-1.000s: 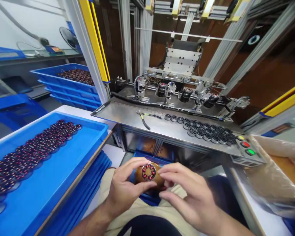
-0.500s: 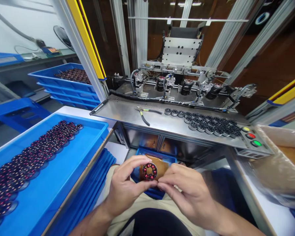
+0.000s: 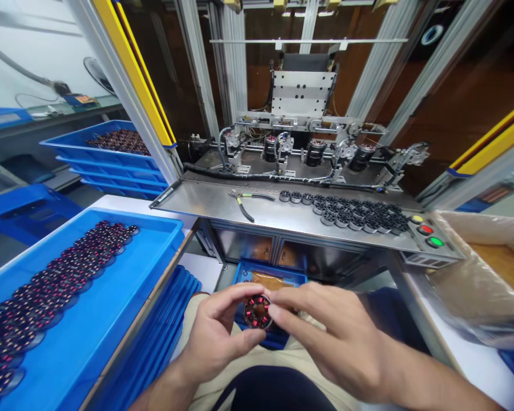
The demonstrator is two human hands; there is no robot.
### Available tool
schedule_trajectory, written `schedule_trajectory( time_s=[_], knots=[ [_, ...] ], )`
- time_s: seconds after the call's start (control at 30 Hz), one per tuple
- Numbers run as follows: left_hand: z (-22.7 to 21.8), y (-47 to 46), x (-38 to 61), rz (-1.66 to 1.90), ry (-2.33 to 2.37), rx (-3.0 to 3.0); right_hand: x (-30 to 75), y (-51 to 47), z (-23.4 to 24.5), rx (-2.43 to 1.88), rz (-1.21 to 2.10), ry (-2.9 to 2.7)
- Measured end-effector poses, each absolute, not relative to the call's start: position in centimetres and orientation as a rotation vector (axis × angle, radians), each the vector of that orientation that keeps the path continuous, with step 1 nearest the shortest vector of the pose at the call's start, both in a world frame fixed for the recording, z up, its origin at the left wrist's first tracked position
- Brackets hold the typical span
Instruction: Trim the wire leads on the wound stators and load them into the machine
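A wound motor stator [image 3: 247, 314], a dark ring with red copper coils, is held up in front of my lap. My left hand [image 3: 216, 331] grips it from the left, the index finger over the top and the thumb under the lower edge. Against its upper right rim press the fingertips of my right hand [image 3: 342, 337]; the right thumb is mostly hidden. To the left, rows of similar wound stators [image 3: 68, 277] lie in a blue tray [image 3: 124, 291]. Bare black cores [image 3: 360, 214] stand grouped on the metal bench.
Pliers [image 3: 244, 206] lie on the metal bench [image 3: 188, 197] before the winding machine [image 3: 300, 137]. A button panel [image 3: 426, 231] sits at its right end, beside a plastic-lined box [image 3: 475, 285]. Stacked blue trays [image 3: 111, 154] stand back left; a blue bin [image 3: 297, 278] is below.
My right hand's fingertips have moved from just below the stator up to its upper right rim. The stator has turned slightly in my left hand. The camera view has shifted a little.
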State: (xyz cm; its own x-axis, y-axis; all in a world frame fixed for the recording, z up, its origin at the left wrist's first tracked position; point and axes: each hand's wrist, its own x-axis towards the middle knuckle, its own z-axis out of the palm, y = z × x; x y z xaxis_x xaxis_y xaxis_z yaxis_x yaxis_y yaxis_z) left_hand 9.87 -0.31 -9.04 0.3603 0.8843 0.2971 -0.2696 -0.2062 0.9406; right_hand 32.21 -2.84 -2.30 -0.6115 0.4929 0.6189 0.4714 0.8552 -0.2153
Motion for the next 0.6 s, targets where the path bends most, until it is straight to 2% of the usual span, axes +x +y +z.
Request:
schedule_trajectory(
  time_s=[0.07, 0.13, 0.27, 0.33, 0.43, 0.6],
  knots=[
    [-8.8, -0.4, 9.9, 1.162, 0.579, 1.346, 31.9, -2.3, -2.5, -0.719, 0.134, -2.298],
    [-8.7, -0.5, 10.1, 1.166, 0.571, 1.313, 31.4, -2.2, -3.2, -0.783, 0.421, -2.152],
    [-8.8, -0.8, 10.5, 1.281, 0.61, 1.432, 29.7, -3.3, -5.7, -0.864, 1.388, -1.476],
    [-9.0, -0.7, 10.6, 1.401, 0.599, 1.602, 28.9, -3.8, -7.0, -0.767, 1.742, -1.07],
    [-9.2, -0.4, 10.7, 1.531, 0.512, 1.841, 28.2, -4.0, -8.2, -0.648, 1.886, -0.751],
    [-9.2, 0.1, 10.5, 1.542, 0.467, 2.023, 28.2, -4.1, -8.3, -0.649, 1.858, -0.703]
  ],
)
